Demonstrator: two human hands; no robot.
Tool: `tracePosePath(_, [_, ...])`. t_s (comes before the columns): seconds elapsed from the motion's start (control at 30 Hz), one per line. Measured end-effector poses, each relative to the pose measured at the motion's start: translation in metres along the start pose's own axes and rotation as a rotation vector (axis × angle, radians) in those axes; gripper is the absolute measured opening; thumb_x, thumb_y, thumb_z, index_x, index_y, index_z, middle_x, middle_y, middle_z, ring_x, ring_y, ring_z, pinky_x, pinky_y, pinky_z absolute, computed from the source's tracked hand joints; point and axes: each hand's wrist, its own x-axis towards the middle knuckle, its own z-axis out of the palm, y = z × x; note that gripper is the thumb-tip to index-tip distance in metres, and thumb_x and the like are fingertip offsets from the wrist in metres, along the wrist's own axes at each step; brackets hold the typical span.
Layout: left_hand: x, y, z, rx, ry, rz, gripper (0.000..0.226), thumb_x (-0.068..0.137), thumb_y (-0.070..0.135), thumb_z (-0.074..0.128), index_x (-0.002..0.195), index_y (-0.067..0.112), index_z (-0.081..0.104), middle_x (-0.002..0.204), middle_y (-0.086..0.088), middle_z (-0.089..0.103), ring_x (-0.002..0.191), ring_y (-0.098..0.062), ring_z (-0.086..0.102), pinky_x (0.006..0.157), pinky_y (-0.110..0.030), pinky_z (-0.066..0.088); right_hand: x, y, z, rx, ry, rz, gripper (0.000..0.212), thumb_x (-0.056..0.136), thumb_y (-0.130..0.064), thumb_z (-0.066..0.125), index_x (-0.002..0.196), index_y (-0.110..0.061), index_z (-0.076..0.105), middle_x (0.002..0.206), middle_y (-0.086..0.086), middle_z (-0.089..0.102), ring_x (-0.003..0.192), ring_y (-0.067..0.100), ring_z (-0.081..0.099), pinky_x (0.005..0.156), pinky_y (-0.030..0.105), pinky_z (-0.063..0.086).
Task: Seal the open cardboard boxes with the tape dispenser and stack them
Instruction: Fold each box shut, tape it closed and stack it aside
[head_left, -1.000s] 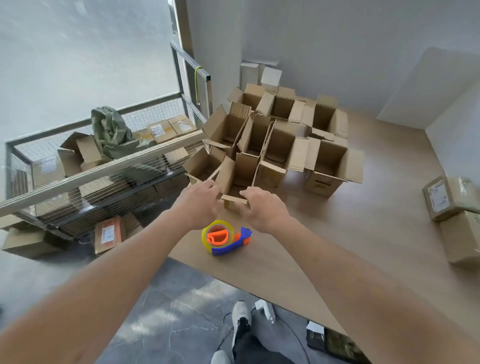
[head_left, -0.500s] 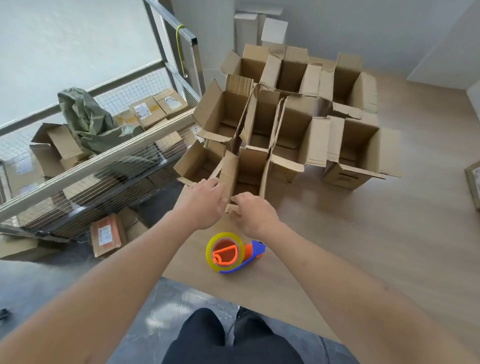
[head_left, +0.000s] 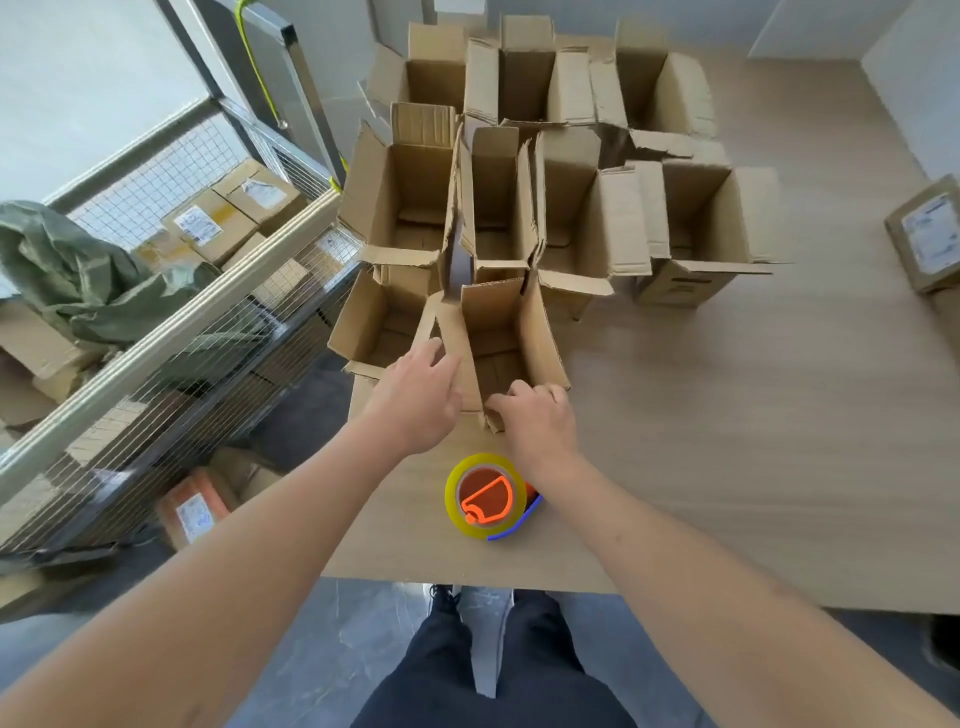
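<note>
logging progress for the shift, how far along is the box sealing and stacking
Barely started. Done: nothing shows as sealed or stacked among the open boxes; all their flaps stand up. In hand: both hands are on the nearest box, the left hand against its left flap, the right hand holding its near flap. Left: the tape dispenser lies untouched on the table, so folding, taping and stacking remain.

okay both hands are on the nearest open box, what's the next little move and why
Probably fold its flaps shut. The left hand rests on the nearest box's left flap, the right hand holds the near flap, all flaps stand open, and the tape dispenser lies untouched.
</note>
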Motion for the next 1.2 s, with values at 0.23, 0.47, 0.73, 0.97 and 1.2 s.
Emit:
tracePosePath(0.23, [0.008, 0.006, -0.005, 0.012, -0.048, 0.072, 0.052, 0.105, 0.036, 0.047, 0.153, 0.02, 0.038, 0.161, -0.013, 0.032, 0.141, -0.034, 0.042, 0.111, -0.047, 0.043, -0.012, 0.022, -0.013, -0.021, 0.08, 0.126, 0.026, 0.098, -0.022, 0.058, 0.11, -0.037, 0.076, 0.107, -0.002, 0.056, 0.109, 0.023, 0.056, 0.117, 0.042, 0.022])
tracePosePath(0.47, [0.011, 0.049, -0.006, 0.034, -0.073, 0.088, 0.053, 0.104, 0.035, 0.05, 0.154, 0.019, 0.038, 0.159, -0.017, 0.031, 0.14, -0.034, 0.044, 0.111, -0.045, 0.045, -0.029, 0.076, -0.022, -0.086, 0.063, 0.14, 0.021, 0.094, -0.023, 0.067, 0.107, -0.037, 0.078, 0.122, 0.0, 0.056, 0.126, 0.023, 0.049, 0.121, 0.04, 0.015])
tracePosePath(0.73, [0.016, 0.115, 0.022, 0.057, -0.123, 0.041, 0.056, 0.103, 0.036, 0.048, 0.154, 0.018, 0.035, 0.159, -0.022, 0.026, 0.141, -0.039, 0.039, 0.111, -0.048, 0.043, -0.067, 0.154, -0.025, -0.117, -0.048, 0.057, 0.019, 0.095, -0.023, 0.067, 0.105, -0.033, 0.079, 0.156, 0.01, 0.04, 0.152, 0.032, 0.022, 0.125, 0.039, -0.007])
tracePosePath(0.97, [0.019, 0.174, 0.059, 0.028, -0.124, 0.076, 0.05, 0.1, 0.035, 0.051, 0.145, 0.014, 0.046, 0.151, -0.014, 0.036, 0.13, -0.037, 0.048, 0.104, -0.048, 0.047, -0.097, 0.228, -0.028, -0.182, -0.042, -0.127, 0.019, 0.098, -0.017, 0.059, 0.096, -0.024, 0.077, 0.166, 0.011, 0.022, 0.157, 0.032, 0.006, 0.126, 0.04, -0.011])
tracePosePath(1.2, [0.007, 0.201, 0.08, -0.132, -0.308, 0.132, 0.105, 0.083, 0.075, 0.063, 0.156, 0.056, -0.01, 0.171, -0.011, -0.003, 0.154, -0.033, 0.024, 0.119, -0.043, 0.035, -0.11, 0.266, -0.029, -0.179, 0.03, -0.187, 0.022, 0.091, -0.014, 0.071, 0.096, -0.035, 0.075, 0.172, 0.003, -0.002, 0.156, 0.039, -0.003, 0.124, 0.051, 0.01])
